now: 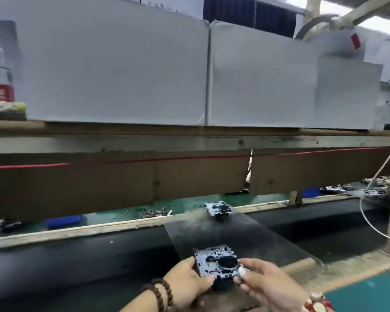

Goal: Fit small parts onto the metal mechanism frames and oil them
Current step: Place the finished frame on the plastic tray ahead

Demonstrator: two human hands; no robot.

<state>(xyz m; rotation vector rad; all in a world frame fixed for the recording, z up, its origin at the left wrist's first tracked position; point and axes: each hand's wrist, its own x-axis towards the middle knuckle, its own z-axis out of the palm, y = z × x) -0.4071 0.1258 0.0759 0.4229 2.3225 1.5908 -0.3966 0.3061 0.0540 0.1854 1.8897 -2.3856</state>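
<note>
A metal mechanism frame (214,261) with a black round wheel sits at the near end of a dark sloping plate (245,235), held between both hands. My left hand (189,282) grips its left edge and underside, a bead bracelet on the wrist. My right hand (263,282) pinches its right edge near the wheel. A second frame (218,209) of the same kind rests at the far end of the plate, by the wooden rail.
A black conveyor belt (77,262) runs left to right under the plate. Beyond the wooden rail (99,226) lie a green mat with loose small parts (154,212), a blue tray (64,221) and more frames (338,188) at right. A white cable (369,194) hangs at right. Cardboard and white boxes stand above.
</note>
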